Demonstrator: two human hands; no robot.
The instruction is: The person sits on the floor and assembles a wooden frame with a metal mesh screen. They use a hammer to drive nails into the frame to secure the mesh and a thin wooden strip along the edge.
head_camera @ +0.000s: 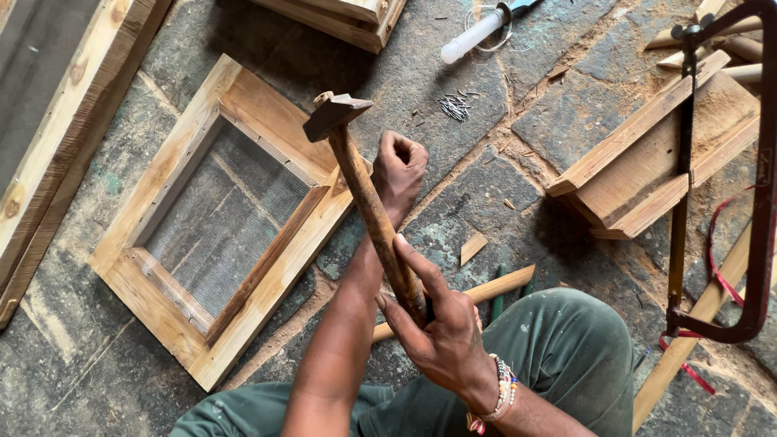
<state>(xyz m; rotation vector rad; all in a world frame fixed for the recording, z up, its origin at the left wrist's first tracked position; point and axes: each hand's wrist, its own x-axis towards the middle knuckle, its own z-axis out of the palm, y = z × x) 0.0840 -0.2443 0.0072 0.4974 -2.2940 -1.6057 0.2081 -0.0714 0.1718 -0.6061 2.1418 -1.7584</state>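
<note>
Above the mesh frame (218,218), right hand (441,328) grips hammer (364,186); left hand (398,170) pinches closed.

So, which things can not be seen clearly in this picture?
Head view only:
- What the left hand pinches: hidden inside the closed fingers.
- Hammer handle end: covered by the right hand.
- Nails: too small to count.
- Hacksaw: cut off by the right edge.

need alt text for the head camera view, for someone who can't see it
Seen from above, a person's right hand raises a wooden-handled hammer while the left hand rests closed at the corner of a wooden frame with wire mesh, lying on a stone floor. A pile of nails and a hacksaw lie nearby.
</note>
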